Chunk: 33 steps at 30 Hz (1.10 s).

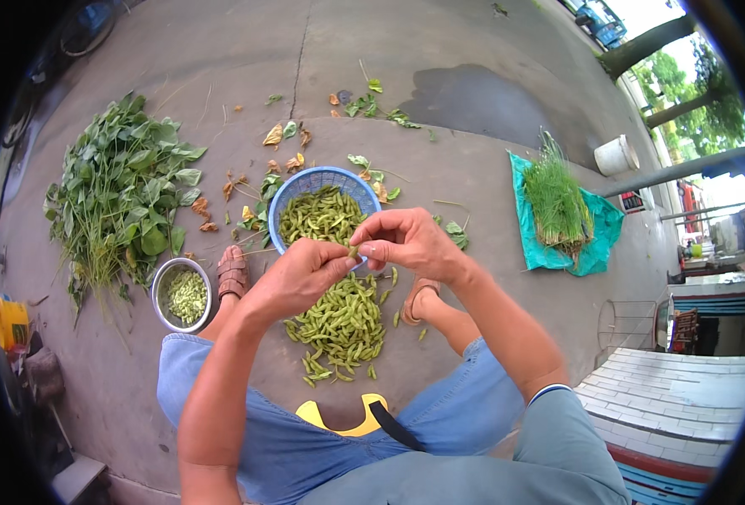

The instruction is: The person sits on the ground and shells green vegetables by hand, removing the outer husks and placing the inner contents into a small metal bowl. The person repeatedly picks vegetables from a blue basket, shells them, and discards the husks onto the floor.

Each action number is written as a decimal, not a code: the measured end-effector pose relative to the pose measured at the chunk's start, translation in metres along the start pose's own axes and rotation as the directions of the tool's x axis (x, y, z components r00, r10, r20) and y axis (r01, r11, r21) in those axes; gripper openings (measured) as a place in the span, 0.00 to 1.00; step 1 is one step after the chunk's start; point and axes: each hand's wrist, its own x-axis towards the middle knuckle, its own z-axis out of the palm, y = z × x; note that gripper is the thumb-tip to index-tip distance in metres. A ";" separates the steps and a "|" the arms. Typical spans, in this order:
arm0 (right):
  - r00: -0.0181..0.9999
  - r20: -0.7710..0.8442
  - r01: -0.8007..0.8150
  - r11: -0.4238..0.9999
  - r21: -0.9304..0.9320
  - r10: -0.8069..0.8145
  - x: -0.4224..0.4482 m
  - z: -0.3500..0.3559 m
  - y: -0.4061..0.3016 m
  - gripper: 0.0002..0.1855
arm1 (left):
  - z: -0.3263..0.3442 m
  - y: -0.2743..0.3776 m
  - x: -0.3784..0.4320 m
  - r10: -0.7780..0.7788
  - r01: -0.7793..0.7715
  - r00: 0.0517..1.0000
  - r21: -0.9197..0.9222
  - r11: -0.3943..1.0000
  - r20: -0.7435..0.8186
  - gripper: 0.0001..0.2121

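Between the fingertips of my left hand and my right hand is a green soybean pod. Both hands pinch it above the near rim of a blue plastic basket, which is partly filled with pods. Below my hands, a heap of soybean pods lies on the concrete between my feet, with a few strays at its right side. A metal bowl of shelled green beans stands beside my left foot. My fingers cover part of the pod.
Leafy cut soybean plants lie at the left. Withered leaves are scattered around the basket. At the right, green onions rest on a turquoise plastic sheet. Farther off are a white bucket, a metal pole and a white-tiled counter.
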 end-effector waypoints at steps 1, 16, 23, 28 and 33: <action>0.999 -0.032 0.006 1.000 0.014 -0.005 -0.010 0.004 -0.006 0.11 | 0.000 0.009 0.000 -0.019 0.018 0.998 0.014 1.000 0.068 0.14; 0.987 -0.157 0.030 0.957 0.289 0.017 -0.043 0.013 -0.013 0.09 | 0.008 0.034 -0.002 -0.043 0.071 0.990 -0.211 0.975 0.134 0.15; 0.983 -0.182 0.019 0.977 0.212 0.021 -0.044 0.016 -0.014 0.09 | 0.018 0.031 -0.001 0.010 -0.009 1.000 -0.080 0.997 0.019 0.12; 0.969 -0.226 -0.054 0.981 0.184 0.096 -0.039 0.021 -0.006 0.10 | 0.025 0.022 0.000 0.162 -0.150 0.985 0.178 0.973 -0.055 0.08; 0.949 -0.244 -0.084 0.905 0.418 0.201 -0.036 0.023 0.011 0.11 | 0.023 0.024 -0.001 0.161 -0.143 0.985 0.213 0.966 -0.069 0.08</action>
